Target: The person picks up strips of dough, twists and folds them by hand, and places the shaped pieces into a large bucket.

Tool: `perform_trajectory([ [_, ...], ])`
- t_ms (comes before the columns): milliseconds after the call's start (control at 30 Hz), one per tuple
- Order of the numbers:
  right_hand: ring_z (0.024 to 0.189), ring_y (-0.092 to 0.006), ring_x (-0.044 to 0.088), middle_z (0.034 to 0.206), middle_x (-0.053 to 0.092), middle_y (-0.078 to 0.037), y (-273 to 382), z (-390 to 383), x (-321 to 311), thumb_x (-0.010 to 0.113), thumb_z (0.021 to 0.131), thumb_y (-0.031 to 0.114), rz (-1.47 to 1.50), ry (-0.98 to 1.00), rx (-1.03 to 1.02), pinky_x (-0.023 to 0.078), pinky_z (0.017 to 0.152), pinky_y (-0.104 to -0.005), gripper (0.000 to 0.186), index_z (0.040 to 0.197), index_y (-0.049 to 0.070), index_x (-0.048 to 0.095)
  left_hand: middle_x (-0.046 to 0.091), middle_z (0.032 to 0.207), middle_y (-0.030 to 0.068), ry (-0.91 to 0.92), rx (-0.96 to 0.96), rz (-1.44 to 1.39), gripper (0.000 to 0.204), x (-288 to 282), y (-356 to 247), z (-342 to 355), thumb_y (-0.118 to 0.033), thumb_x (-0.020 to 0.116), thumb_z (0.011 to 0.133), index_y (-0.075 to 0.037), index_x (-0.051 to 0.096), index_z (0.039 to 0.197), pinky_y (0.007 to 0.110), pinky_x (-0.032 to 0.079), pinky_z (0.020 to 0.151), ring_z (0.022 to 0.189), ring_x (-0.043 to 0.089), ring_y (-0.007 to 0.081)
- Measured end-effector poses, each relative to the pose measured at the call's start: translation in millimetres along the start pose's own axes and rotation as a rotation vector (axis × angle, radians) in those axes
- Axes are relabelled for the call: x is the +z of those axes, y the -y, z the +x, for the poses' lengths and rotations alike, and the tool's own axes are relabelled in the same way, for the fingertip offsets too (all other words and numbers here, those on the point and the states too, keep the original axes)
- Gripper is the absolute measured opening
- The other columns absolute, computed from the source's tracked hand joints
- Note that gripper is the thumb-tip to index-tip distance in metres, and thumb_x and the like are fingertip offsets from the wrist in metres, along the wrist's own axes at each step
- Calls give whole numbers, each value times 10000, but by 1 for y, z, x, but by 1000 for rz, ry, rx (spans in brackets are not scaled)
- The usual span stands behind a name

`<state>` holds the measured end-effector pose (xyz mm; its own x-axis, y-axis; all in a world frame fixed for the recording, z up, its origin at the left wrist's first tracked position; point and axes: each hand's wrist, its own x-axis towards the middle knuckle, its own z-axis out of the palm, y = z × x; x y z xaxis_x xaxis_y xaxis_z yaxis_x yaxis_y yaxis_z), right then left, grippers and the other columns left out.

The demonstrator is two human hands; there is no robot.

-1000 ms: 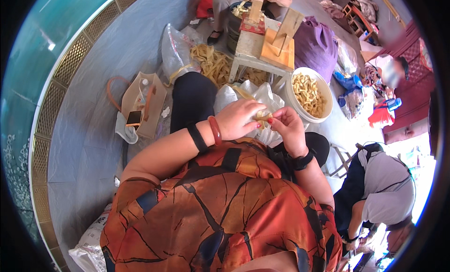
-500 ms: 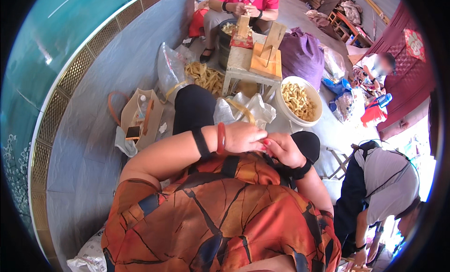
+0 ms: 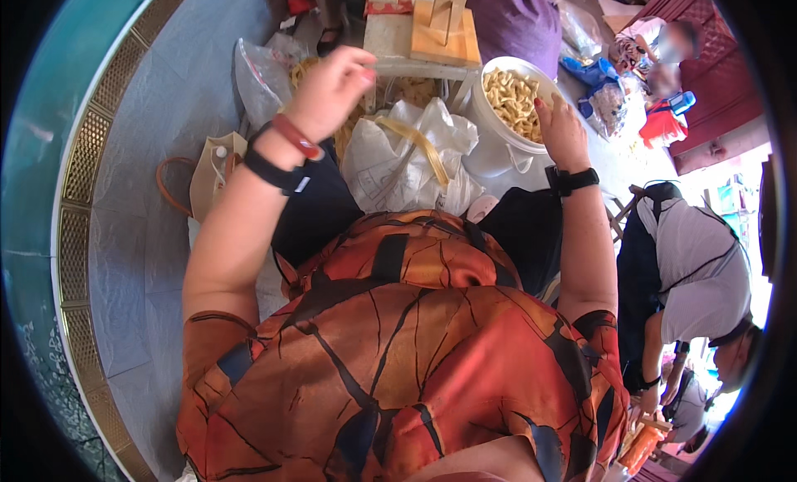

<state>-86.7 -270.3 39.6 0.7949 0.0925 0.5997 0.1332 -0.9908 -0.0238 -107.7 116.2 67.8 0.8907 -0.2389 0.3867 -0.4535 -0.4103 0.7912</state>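
My left hand [image 3: 325,93] is raised in front of the low table, beside a heap of pale yellow, ribbon-like strips [image 3: 342,137]. Its fingers are loosely bent, thumb apart, and nothing shows in them. At the near right rim of a white bucket [image 3: 484,121], my right hand [image 3: 564,135] reaches in with fingers apart and no visible object. Knotted pale yellow pieces [image 3: 510,96] fill much of the bucket. A white plastic bag [image 3: 374,162] lies between my knees, with one yellow strip [image 3: 425,146] draped over it.
Ahead stands a low table [image 3: 394,38] bearing a wooden stand [image 3: 446,38]. A purple sack [image 3: 519,25] is behind the bucket. To the left are a clear plastic bag [image 3: 257,71] and a cream tote bag [image 3: 207,162]. A person in grey [image 3: 706,266] bends over at right.
My hands, together over my lap before, have parted: the left has moved up and left toward the strips, the right up and right to the bucket. The view has shifted.
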Motion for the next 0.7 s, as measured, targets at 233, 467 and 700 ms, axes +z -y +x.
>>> perform_trajectory([
  [233, 705, -224, 662, 783, 683, -143, 84, -84, 92, 555, 857, 242, 670, 1731, -173, 513, 641, -341, 278, 982, 34, 689, 599, 835, -2, -161, -250, -252, 230, -50, 50, -30, -147, 516, 969, -66, 573, 1176, 171, 347, 591, 655, 442, 28],
  [467, 890, -265, 651, 1007, 694, -153, 107, -184, 169, 561, 858, 260, 491, 1870, -242, 476, 817, -390, 329, 1040, 13, 679, 561, 810, 12, -240, -357, -643, 215, -46, 70, -40, -150, 495, 978, -36, 580, 1139, 178, 305, 584, 650, 421, 52],
  [700, 895, -261, 650, 1015, 693, -154, 122, -209, 195, 561, 859, 270, 480, 2003, -255, 475, 818, -388, 338, 1045, 13, 678, 535, 781, 23, -268, -390, -740, 211, -45, 68, -31, -138, 486, 969, -20, 564, 1126, 192, 317, 626, 667, 411, 69],
])
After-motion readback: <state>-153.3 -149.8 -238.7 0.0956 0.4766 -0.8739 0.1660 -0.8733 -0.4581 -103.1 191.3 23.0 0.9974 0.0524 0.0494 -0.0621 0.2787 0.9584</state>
